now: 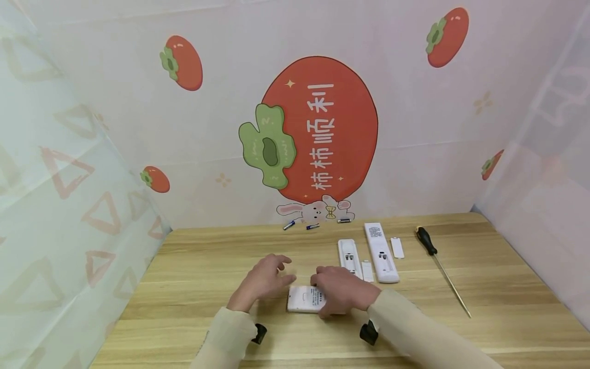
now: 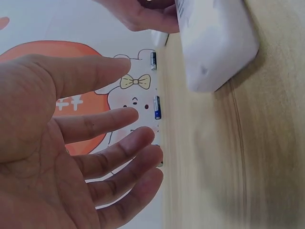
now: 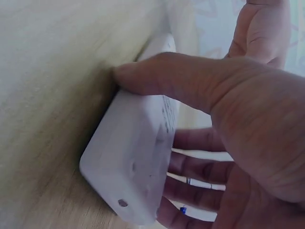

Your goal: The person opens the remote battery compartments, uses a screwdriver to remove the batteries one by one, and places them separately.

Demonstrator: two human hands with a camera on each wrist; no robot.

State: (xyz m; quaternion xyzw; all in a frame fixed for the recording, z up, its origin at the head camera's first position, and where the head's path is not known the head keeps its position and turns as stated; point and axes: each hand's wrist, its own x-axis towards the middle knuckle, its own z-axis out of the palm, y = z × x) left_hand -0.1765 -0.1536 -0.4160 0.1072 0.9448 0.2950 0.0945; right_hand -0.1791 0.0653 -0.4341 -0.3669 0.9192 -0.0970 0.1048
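Observation:
A white remote control (image 1: 300, 299) lies on the wooden table, its printed back facing up. Across its right part, my right hand (image 1: 342, 289) grips it, thumb along the near side and fingers on the far side. The right wrist view shows the thumb (image 3: 152, 76) curled over one long edge of the remote control (image 3: 126, 133). My left hand (image 1: 264, 281) hovers near the remote's left end, holding nothing. In the left wrist view its fingers (image 2: 119, 148) are spread and gently bent, apart from the remote control (image 2: 217, 45).
Two more white remote controls, a shorter one (image 1: 346, 247) and a longer one (image 1: 375, 241), lie right with open battery compartments. Beside them are loose covers (image 1: 367, 270) (image 1: 397, 248). Several batteries (image 1: 313, 226) lie along the back edge. A screwdriver (image 1: 426, 241) rests far right.

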